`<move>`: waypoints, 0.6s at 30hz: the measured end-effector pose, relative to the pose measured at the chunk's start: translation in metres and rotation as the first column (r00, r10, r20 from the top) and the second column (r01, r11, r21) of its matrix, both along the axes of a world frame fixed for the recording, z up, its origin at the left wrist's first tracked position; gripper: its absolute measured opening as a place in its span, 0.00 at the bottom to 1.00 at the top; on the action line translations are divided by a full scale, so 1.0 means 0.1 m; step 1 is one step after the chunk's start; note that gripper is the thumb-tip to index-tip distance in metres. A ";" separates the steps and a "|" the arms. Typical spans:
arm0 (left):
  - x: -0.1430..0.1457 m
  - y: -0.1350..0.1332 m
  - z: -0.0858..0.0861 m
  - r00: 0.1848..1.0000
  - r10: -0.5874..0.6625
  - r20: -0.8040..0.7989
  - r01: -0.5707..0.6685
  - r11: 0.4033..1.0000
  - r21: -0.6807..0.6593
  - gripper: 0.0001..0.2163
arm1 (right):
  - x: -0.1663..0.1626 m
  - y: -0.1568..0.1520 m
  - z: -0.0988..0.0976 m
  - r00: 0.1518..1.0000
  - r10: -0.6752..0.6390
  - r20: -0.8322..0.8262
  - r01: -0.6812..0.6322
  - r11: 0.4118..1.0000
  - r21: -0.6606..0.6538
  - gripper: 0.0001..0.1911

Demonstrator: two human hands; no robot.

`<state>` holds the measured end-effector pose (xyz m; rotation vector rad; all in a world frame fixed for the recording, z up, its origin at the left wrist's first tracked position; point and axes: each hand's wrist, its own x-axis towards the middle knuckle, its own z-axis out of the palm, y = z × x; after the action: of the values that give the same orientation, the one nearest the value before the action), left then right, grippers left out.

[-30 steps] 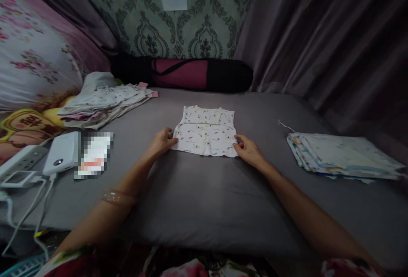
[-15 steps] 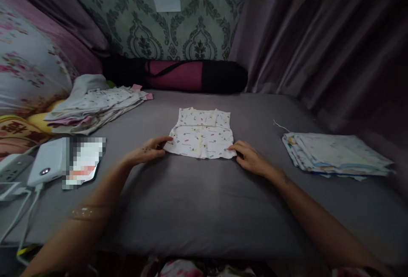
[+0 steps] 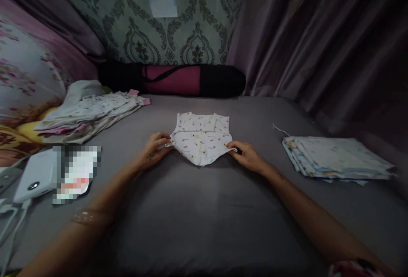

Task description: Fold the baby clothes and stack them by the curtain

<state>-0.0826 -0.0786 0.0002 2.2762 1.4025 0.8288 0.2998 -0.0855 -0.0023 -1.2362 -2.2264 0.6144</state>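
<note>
A small white printed baby shirt [image 3: 200,141] lies partly folded on the grey sheet, its sleeves laid across the upper part. My left hand [image 3: 157,149] pinches its near left corner, and my right hand [image 3: 245,153] pinches the near right corner. Both corners are lifted a little, while the middle of the near hem sags toward me in a curve. Fingertips of both hands are closed on the cloth.
A stack of folded cloths [image 3: 338,158] lies at the right, and a pile of baby clothes [image 3: 95,111] at the left. Nearer left are a white power bank [image 3: 38,175] with cables and a blurred-out phone [image 3: 78,172]. A long black and pink bag [image 3: 172,80] lies along the wall.
Both hands have raised the shirt's near corners and drawn them slightly inward. The hem, nearly straight before, now droops in the middle. The view has shifted slightly.
</note>
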 end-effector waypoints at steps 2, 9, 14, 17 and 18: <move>0.04 0.05 0.05 0.993 0.038 0.109 -0.027 0.995 -0.099 0.15 | -0.02 0.08 0.02 0.995 -0.074 -0.070 0.070 0.996 -0.062 0.12; 0.25 0.39 0.01 0.888 0.184 0.422 -0.152 0.983 -0.108 0.18 | -0.14 0.45 0.04 0.930 -0.200 -0.309 0.177 0.979 -0.100 0.13; 0.41 0.63 0.00 0.856 0.221 0.467 -0.210 0.975 -0.077 0.16 | -0.17 0.73 -0.06 0.900 -0.196 -0.388 0.179 0.981 -0.082 0.14; 0.47 0.78 -0.03 0.846 0.233 0.479 -0.235 0.970 -0.056 0.15 | -0.17 0.88 -0.11 0.904 -0.212 -0.373 0.201 0.977 -0.069 0.14; 0.48 0.84 -0.05 0.843 0.234 0.484 -0.243 0.969 -0.046 0.15 | -0.17 0.93 -0.13 0.906 -0.224 -0.359 0.216 0.974 -0.062 0.14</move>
<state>-0.0350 0.0054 -0.0048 1.7370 1.4421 1.3833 0.2826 0.0079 -0.0149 -1.2463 -1.7515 0.7128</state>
